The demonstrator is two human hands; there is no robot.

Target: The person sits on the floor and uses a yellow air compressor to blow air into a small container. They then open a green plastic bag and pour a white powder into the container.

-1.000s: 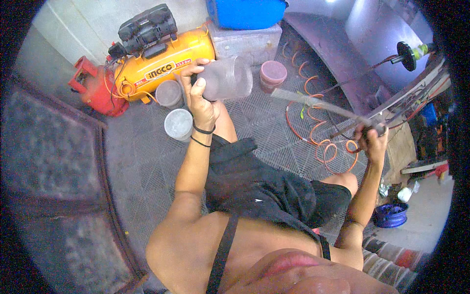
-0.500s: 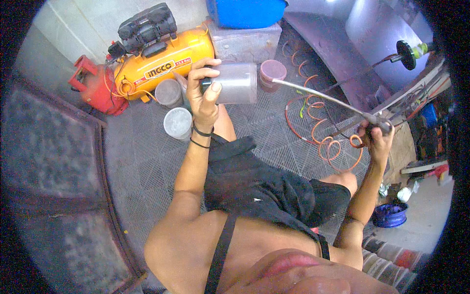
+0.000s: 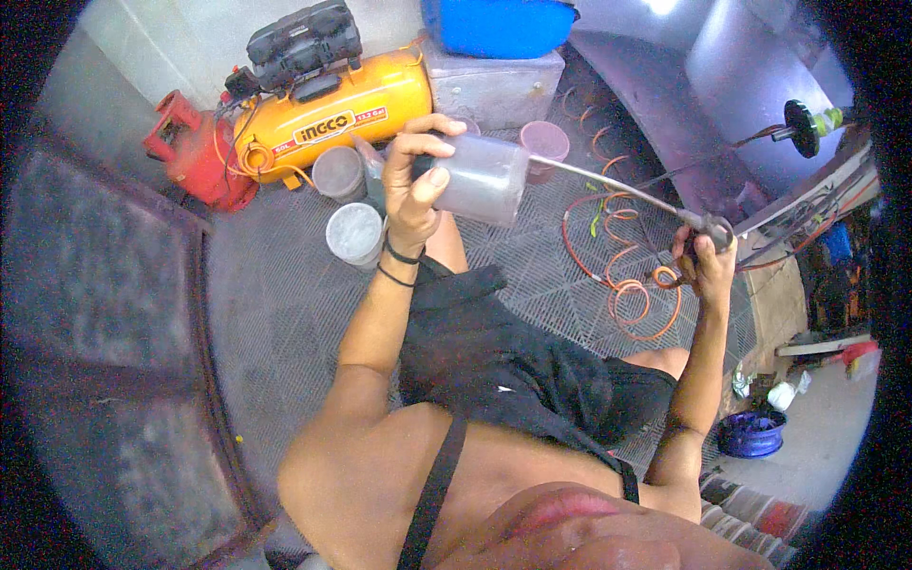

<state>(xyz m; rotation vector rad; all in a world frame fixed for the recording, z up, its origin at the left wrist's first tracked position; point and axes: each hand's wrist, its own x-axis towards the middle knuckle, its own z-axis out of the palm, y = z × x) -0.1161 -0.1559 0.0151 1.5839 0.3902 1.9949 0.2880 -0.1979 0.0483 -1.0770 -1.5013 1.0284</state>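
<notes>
My left hand (image 3: 421, 180) is closed on the dark end of a translucent plastic container (image 3: 484, 179), a cylinder held up sideways and slightly tilted. My right hand (image 3: 708, 261) grips the dark handle end of a long, thin metal wand (image 3: 617, 187). The wand slants up and left from that hand. Its far end appears beside the container's right rim; whether it touches or enters cannot be made out. Behind the container stands a pinkish tub (image 3: 544, 144) on the floor.
A yellow air compressor (image 3: 399, 90) stands beside a red gas cylinder (image 3: 195, 152). Nearby are a grey tub (image 3: 339, 173) and a whitish tub (image 3: 355, 235). An orange coiled hose (image 3: 649, 302) lies on the patterned floor. At right sits a blue wheel rim (image 3: 751, 433).
The container has shifted right and tilted, its right end lower. My right hand has come left with the wand, bringing the hands closer. The view has turned slightly too.
</notes>
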